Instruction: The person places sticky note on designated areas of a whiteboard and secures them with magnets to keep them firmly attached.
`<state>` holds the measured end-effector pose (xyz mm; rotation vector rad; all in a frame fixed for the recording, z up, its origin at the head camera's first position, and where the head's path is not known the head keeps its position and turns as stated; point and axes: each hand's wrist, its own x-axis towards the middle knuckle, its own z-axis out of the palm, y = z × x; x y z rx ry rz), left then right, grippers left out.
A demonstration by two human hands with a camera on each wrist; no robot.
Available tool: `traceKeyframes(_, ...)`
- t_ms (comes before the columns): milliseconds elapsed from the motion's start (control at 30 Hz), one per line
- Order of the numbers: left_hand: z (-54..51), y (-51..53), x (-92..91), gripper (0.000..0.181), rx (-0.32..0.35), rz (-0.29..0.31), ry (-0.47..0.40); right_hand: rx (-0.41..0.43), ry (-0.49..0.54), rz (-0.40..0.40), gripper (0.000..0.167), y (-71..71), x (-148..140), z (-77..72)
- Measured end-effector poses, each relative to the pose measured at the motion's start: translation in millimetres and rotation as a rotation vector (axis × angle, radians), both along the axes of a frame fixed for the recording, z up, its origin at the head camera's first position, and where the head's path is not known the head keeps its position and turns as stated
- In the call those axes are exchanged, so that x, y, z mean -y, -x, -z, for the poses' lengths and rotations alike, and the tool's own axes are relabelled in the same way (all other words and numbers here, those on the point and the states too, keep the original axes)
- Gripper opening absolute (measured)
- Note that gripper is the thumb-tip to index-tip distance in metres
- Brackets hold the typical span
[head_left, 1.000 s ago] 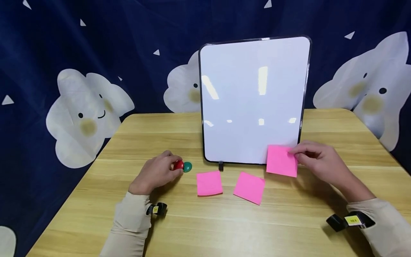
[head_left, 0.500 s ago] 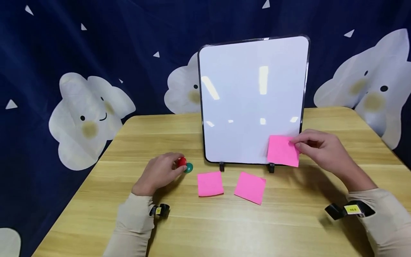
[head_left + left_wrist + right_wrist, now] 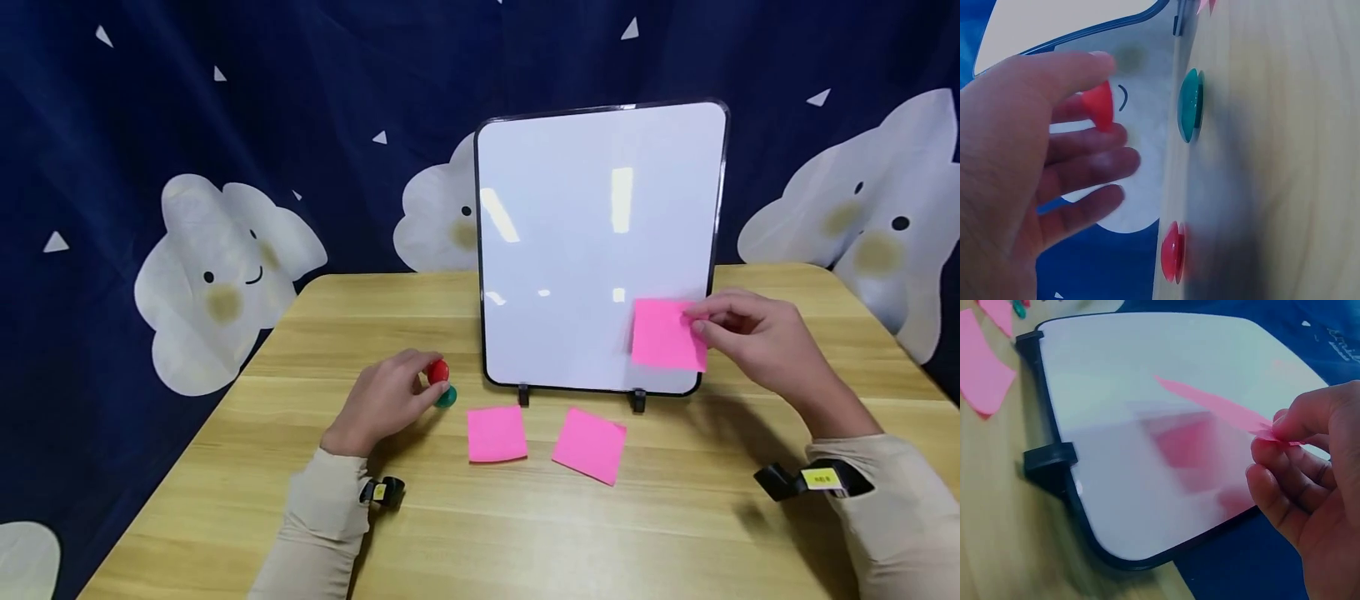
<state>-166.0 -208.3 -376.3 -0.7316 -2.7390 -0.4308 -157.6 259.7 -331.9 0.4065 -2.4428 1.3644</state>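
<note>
My left hand pinches a round red magnet between thumb and fingers, held off the tabletop. Below it on the wood lie a green magnet and a second red magnet, the latter hidden from the head view. At the right, my right hand pinches a pink sticky note by its right edge. The note hangs before the lower right of the whiteboard; in the right wrist view a gap separates it from the surface, which mirrors it.
Two more pink sticky notes, a left one and a tilted right one, lie in front of the board. Black feet hold the board upright on the wooden table. Behind hangs a dark blue cloud-patterned curtain.
My right hand has raised the sticky note from the board's bottom edge to over its lower right corner. The red magnet in my left hand has come up off the table beside the green one.
</note>
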Motion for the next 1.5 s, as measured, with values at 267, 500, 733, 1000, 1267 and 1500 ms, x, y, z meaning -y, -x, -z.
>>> traceKeyframes(267, 1.3, -0.1, -1.3, 0.039, -0.083, 0.000, -0.002, -0.066, 0.055, 0.021, 0.017, 11.5, 2, -6.8)
traceKeyframes(500, 5.2, 4.5, -8.2, 0.037, -0.166, 0.078, -0.029, -0.147, 0.037, 0.024, 0.018, 11.0, -1, -8.8)
traceKeyframes(733, -1.1, 5.7, -25.6, 0.038, -0.167, 0.101, -0.100, -0.174, 0.039, 0.049, 0.027, 8.6, -5, -6.1)
traceKeyframes(1000, -17.9, 0.9, -54.4, 0.027, -0.165, 0.162, -0.098, -0.123, 0.012, 0.062, 0.024, 14.3, -2, -10.1)
traceKeyframes(1267, -25.2, 7.4, -67.2, 0.029, -0.172, 0.188, -0.053, -0.057, -0.040, 0.097, 0.028, 20.8, -2, -18.1)
traceKeyframes(1500, -26.1, 11.8, -71.5, 0.028, -0.183, 0.179, -0.059, -0.127, -0.046, 0.113, 0.031, 26.6, 6, -16.8)
